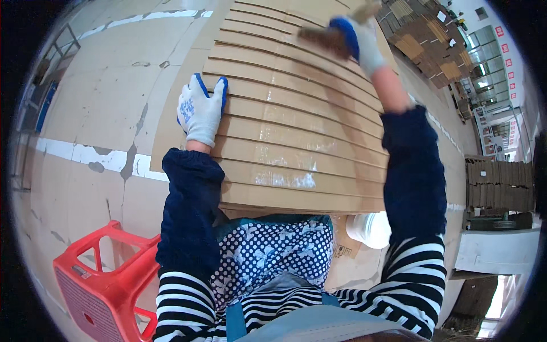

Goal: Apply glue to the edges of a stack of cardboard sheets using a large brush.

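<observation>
Overlapping sheets of brown cardboard (296, 108) lie stepped before me, each showing a narrow strip. Wet, whitish glossy smears mark their middle and near strips. My left hand (199, 111), in a white glove with blue fingertips, rests on the left ends of the strips with its fingers apart. At the far right of the sheets, my gloved right hand (360, 43) is closed round a brown brush (326, 43). Motion blurs the brush, and whether it touches the cardboard I cannot tell.
A red plastic stool (108, 273) lies tipped on its side at my left. Near my right forearm stands a white bucket (370, 229). Tall stacks of cardboard (427, 40) rise at the far right, with another stack (498, 183) at the right.
</observation>
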Demonstrator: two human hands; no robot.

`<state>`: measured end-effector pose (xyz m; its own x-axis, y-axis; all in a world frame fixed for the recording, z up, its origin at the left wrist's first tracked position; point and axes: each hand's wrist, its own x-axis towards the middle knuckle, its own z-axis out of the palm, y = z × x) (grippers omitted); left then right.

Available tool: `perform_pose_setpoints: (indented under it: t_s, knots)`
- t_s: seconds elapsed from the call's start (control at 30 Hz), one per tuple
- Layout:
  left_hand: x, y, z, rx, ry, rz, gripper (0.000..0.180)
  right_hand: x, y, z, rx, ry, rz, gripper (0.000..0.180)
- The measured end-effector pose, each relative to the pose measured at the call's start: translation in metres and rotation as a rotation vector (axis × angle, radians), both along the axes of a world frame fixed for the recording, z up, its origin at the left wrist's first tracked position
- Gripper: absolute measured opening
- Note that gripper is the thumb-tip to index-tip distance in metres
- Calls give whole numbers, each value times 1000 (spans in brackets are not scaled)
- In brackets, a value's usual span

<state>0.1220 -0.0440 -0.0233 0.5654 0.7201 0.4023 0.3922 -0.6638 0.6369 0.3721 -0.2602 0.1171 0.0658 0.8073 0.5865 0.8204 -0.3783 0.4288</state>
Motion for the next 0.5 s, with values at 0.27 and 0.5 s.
perform_pose_setpoints:
  t_s: [0.27,0.5]
  knots:
    - [2,4,-6,-12,3,-29,53,18,64,-16,644,1138,-377,12]
    - [-6,8,-9,8,19,12,55,-183,-56,-100,301,1385,-35,11]
